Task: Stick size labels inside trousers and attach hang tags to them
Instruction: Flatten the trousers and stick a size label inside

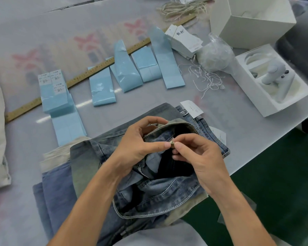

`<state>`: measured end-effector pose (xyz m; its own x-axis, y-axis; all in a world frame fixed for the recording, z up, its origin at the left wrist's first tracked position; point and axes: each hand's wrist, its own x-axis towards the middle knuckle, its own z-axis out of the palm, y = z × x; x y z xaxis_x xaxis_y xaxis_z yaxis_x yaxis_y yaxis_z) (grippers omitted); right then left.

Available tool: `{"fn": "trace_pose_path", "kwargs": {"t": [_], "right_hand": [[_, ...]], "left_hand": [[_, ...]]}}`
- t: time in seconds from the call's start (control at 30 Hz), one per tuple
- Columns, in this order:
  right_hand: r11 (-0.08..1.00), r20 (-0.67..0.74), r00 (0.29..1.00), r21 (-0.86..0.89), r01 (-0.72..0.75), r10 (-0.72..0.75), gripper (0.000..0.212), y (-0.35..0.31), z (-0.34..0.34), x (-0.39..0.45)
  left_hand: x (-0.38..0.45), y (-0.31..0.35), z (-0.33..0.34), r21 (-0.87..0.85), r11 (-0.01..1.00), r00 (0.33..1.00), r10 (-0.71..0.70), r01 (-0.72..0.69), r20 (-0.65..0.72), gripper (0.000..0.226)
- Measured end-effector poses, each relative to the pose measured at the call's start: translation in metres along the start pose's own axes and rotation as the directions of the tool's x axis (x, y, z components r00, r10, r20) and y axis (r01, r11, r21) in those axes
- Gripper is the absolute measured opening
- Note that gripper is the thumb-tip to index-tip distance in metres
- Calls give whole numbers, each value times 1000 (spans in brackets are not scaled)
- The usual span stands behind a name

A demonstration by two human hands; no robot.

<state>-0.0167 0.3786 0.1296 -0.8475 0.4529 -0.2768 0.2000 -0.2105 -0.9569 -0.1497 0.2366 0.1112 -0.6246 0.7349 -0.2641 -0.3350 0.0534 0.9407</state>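
Faded blue jeans (158, 190) lie on a stack of trousers at the table's near edge, waistband opened toward me. My left hand (139, 144) grips the waistband, its thumb pinching a small metal piece at the fly, likely the zipper pull (172, 143). My right hand (197, 157) pinches the same piece from the right. Sheets of size labels (52, 80) on blue backing lie at the left. White hang tags (185, 41) are stacked at the back, loose tag strings (208, 80) beside them.
Several blue backing strips (128, 68) lie in a row across a wooden ruler (89, 73). Two white open boxes (247, 20) (274, 77) stand at the back right, a plastic bag (215, 55) between. Tagged jeans (203, 121) lie behind. Table edge runs on the right.
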Motion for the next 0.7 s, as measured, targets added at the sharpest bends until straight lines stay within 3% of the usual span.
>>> {"fn": "trace_pose_path", "kwargs": {"t": [0.23,0.53,0.7], "right_hand": [[1000,-86,996,29,3,-1,31,3,7,-6],[997,-169,983,-48,60,-67,24,6,12,-13],[982,-138,983,-158,103,-125,26,10,11,-13]], "left_hand": [[-2,1,1,-27,1000,1000,-4,4,2,53],[-3,-1,0,-77,996,999,-44,43,-11,50],[-1,-1,3,25,1000,999,-11,13,-46,47]]}}
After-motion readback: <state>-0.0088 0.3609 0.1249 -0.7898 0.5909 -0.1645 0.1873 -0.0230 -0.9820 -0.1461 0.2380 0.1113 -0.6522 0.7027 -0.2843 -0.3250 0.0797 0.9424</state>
